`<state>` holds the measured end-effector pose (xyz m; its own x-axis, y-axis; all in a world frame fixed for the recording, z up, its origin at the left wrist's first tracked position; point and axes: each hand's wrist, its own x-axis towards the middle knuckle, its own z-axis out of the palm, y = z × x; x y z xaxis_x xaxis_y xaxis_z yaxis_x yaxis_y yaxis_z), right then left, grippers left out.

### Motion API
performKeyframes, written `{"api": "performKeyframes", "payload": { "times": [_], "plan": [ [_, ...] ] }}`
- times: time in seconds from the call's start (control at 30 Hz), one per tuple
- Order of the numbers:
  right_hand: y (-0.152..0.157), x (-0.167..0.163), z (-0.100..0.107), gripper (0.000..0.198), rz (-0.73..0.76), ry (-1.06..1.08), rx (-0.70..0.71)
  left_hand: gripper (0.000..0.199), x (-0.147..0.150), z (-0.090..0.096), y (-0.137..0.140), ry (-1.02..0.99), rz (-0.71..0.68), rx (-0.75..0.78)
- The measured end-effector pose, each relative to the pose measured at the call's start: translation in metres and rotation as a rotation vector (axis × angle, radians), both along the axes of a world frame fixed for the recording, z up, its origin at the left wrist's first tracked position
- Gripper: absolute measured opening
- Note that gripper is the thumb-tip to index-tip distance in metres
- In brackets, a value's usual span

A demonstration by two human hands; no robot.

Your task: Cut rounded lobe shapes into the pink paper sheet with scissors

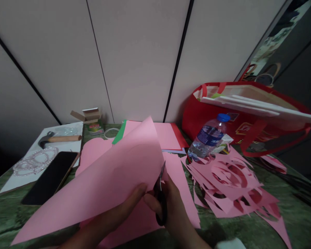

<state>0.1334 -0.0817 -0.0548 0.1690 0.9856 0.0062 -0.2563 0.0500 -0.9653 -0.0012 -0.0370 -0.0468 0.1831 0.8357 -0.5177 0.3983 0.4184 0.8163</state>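
Note:
A large pink paper sheet [119, 166] curls up above the table, its far corner raised. My left hand [138, 192] pinches its near edge, the thumb on top and the other fingers hidden beneath. Black-handled scissors [161, 204] are in my right hand [172, 199], thumb and fingers closed around the handles. The blades point away from me at the sheet's right edge, with a narrow pink strip just right of them. More pink paper [180, 186] lies flat under my hands. A wavy-edged pink piece [93, 150] lies behind the sheet on the left.
Pink offcuts [228, 183] pile up at right, beside a tilted water bottle [206, 138] and a red bag [197, 114]. At left are a phone [50, 176], a hammer [64, 138], bead strings [36, 160] and an opened box [94, 126]. Coloured sheets [168, 135] lie by the wall.

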Motion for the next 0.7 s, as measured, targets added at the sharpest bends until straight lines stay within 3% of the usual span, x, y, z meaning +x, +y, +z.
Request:
{"api": "performKeyframes", "payload": {
  "times": [0.07, 0.2, 0.47, 0.7],
  "plan": [
    [0.000, -0.001, 0.002, 0.042, -0.015, 0.011, -0.020, 0.047, 0.003, 0.004, 0.000, 0.014, 0.042, -0.073],
    [0.002, -0.001, 0.003, 0.048, -0.030, 0.027, -0.058, 0.049, 0.005, 0.010, -0.001, 0.008, 0.067, -0.043],
    [0.001, 0.000, -0.003, 0.058, -0.044, 0.020, -0.071, 0.050, 0.003, 0.003, 0.000, -0.058, 0.087, -0.057],
    [0.004, 0.000, -0.001, 0.041, -0.068, -0.052, -0.075, 0.045, 0.000, -0.004, 0.003, -0.103, 0.015, -0.026]
  ]
}}
